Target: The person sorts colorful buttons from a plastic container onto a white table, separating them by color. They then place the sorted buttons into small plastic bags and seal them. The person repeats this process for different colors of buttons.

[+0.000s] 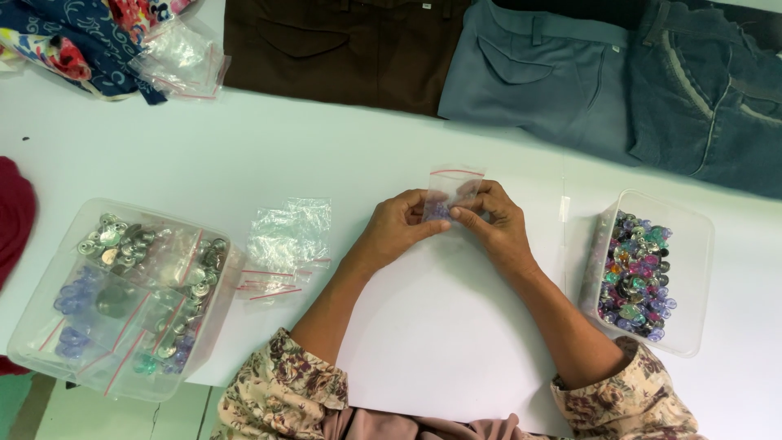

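1. Small clear plastic zip bag (453,189) with a red seal line, held upright above the white table (269,155) near frame centre, pinched from both sides; bluish-purple beads visible in its lower part.
2. Left hand (397,226) at 9 o'clock of the bag, thumb and fingertips clamped on its lower left edge.
3. Right hand (497,224) at 3 o'clock of the bag, fingers closed on its lower right edge, fingertips nearly meeting those of the left.
4. Floral-patterned sleeves (281,395) at 6 o'clock, covering both forearms near the bottom edge.
5. Loose pile of empty clear zip bags (285,244) at 9 o'clock of the hands, lying flat, apart from the left hand.
6. Clear rectangular plastic container (692,269) at 3 o'clock, holding mixed coloured buttons and beads (637,273), near the right forearm.
7. Larger clear plastic box (49,322) at 8 o'clock, holding filled bags of silver and blue buttons, well apart from the hands.
8. Brown trousers (342,49), grey trousers (538,73) and blue denim trousers (709,98) at 12 to 2 o'clock along the far edge.
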